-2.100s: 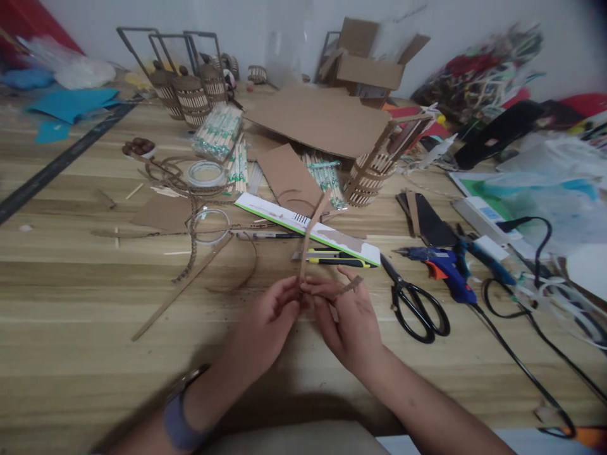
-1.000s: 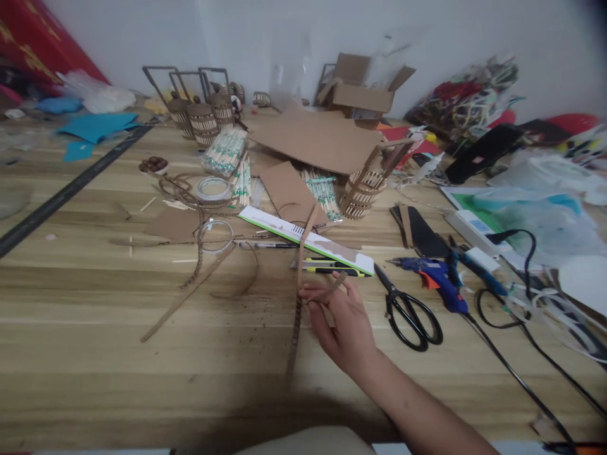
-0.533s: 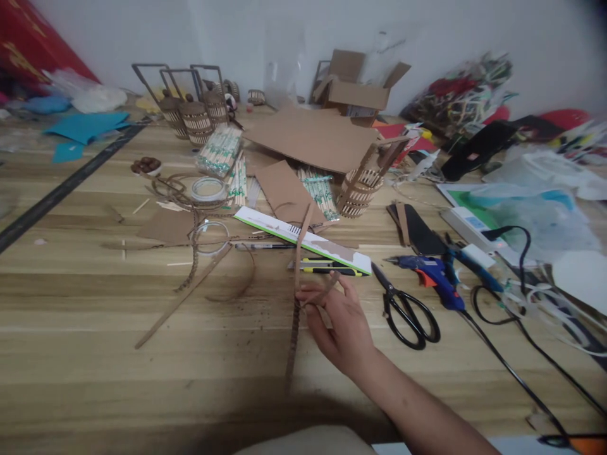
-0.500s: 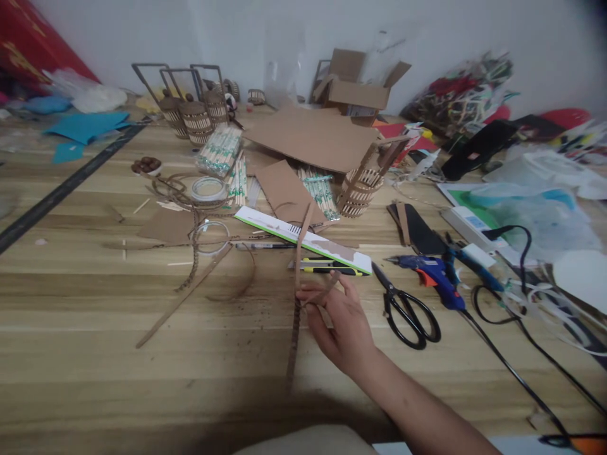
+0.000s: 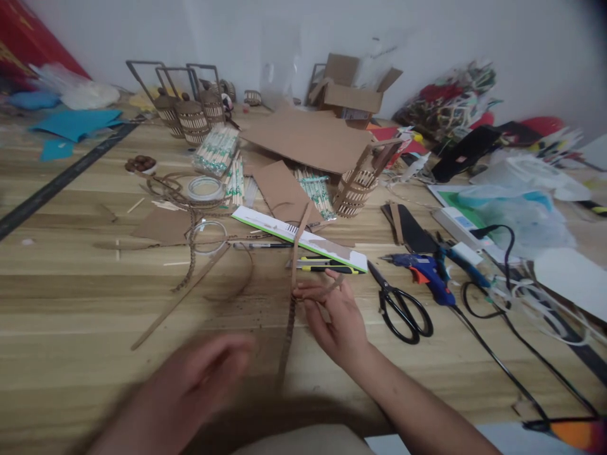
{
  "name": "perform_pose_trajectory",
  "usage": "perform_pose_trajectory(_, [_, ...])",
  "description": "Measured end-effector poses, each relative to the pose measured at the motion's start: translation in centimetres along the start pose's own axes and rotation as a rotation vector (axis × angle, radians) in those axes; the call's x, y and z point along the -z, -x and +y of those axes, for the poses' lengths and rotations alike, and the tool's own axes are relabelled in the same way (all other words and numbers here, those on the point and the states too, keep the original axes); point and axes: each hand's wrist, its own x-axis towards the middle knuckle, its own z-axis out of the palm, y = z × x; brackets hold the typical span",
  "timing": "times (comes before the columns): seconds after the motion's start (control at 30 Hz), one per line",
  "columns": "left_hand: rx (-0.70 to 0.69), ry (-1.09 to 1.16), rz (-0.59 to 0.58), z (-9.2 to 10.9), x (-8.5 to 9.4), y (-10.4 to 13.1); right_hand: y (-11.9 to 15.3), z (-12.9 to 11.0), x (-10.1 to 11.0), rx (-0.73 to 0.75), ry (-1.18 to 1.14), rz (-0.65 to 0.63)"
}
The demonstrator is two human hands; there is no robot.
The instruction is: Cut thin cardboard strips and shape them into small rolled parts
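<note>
My right hand pinches a long brown strip that is braided at its lower part. The strip's plain upper end reaches over a white ruler-like card, and a loose piece of it crosses my fingers. My left hand is at the lower left, apart from the strip and smeared by motion, so its fingers cannot be told clearly. Just beyond my right hand lie yellow-black cutters. Black-handled scissors rest to its right.
A blue glue gun with its cable lies right of the scissors. Cardboard sheets, tape rolls, stick bundles and a small stick basket stand farther back. A brown strip lies at left.
My left hand has come into view from the lower left. My right hand keeps its pinch on the strip, and the whole view has shifted slightly.
</note>
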Motion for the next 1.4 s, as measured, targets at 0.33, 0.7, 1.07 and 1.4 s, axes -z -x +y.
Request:
perform_pose_trajectory(0.33, [-0.113, 0.513, -0.249, 6.0, -6.1, -8.8, 0.2, 0.1, 0.2, 0.036, 0.086, -0.024])
perform_pose_trajectory(0.7, [-0.090, 0.300, -0.183, 5.2, -6.0, -7.7, 0.3, -0.2, -0.1, 0.036, 0.113, -0.025])
perform_pose_trajectory(1.07, [-0.057, 0.244, -0.163, 5.3, -6.1, -7.4, 0.1, -0.9, -0.1, 0.059, 0.091, 0.006])
perform_pose_trajectory(1.4, [-0.031, 0.294, -0.189, 5.2, -6.1, -7.6, 0.4, -0.4, 0.1, 0.020, 0.023, -0.012])
